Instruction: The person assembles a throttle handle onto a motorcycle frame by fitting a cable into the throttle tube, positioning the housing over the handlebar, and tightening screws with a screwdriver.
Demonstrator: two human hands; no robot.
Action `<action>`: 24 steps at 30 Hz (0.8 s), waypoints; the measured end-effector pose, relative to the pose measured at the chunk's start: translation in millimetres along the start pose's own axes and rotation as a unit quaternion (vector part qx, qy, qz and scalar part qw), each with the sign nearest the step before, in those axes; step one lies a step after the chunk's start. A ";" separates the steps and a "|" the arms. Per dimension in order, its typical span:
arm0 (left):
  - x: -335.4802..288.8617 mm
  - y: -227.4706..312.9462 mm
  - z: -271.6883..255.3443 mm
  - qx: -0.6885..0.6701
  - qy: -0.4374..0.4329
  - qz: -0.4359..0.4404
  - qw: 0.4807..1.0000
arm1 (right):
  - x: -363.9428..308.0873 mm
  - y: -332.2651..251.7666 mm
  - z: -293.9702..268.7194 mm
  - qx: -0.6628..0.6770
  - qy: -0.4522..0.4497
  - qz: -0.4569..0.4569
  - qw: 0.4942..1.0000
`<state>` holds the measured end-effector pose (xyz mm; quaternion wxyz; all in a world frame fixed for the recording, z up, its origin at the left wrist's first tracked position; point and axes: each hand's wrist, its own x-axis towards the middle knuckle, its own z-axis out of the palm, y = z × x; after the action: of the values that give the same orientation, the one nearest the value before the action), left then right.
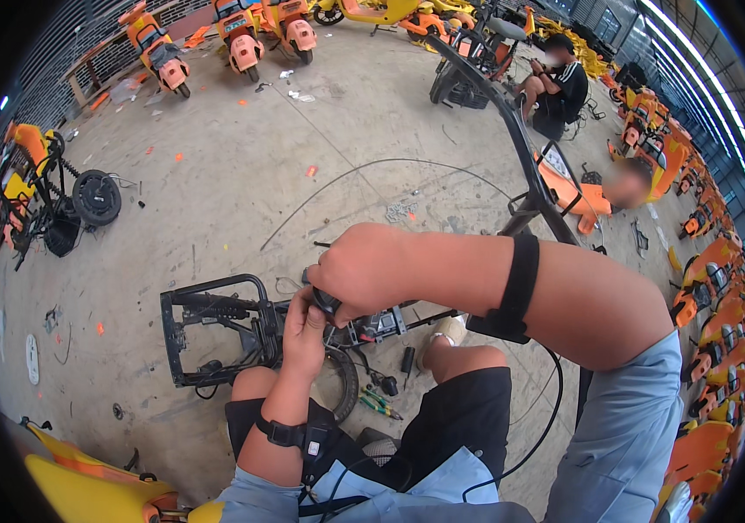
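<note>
My right hand reaches across from the right and meets my left hand above a stripped black scooter frame. Between them is a small dark rounded part, gripped by the fingers of both hands; its exact kind cannot be made out. A short dark tip sticks out beyond my right knuckles. Under my forearms, partly hidden, lie the frame's middle, with wiring and a metal bracket, and a wheel. My right forearm covers part of the frame where it runs toward a long black tube.
Pliers with green-yellow handles and a black-handled tool lie on the floor by my feet. A thin cable arches beyond my hands. Another person sits far right; orange scooters stand behind. A yellow panel is near left.
</note>
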<state>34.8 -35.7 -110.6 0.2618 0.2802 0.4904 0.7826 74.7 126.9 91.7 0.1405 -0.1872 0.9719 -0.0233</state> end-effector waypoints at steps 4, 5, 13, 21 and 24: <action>-2.3 -6.2 -7.4 -0.025 -0.006 -0.011 1.000 | 1.2 -2.5 -1.2 0.003 -0.001 -0.013 1.000; -2.7 -5.3 -5.3 -0.030 -0.006 -0.016 0.999 | 0.4 -2.6 -1.3 0.002 -0.006 -0.011 1.000; -8.7 4.3 -1.8 -0.024 -0.038 -0.029 0.999 | -0.8 -7.0 0.0 0.011 -0.053 0.018 0.998; -4.7 -6.4 -4.9 -0.034 -0.035 -0.017 0.999 | 1.9 -4.7 1.4 0.001 -0.048 0.004 0.999; -5.4 -9.3 -9.8 -0.045 -0.041 -0.016 0.998 | 1.7 -5.6 2.6 0.012 -0.041 -0.002 0.999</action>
<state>33.1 -41.9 -123.6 0.3066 0.2917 0.4479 0.7876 75.9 121.1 89.4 0.1829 -0.1886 0.9645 -0.0277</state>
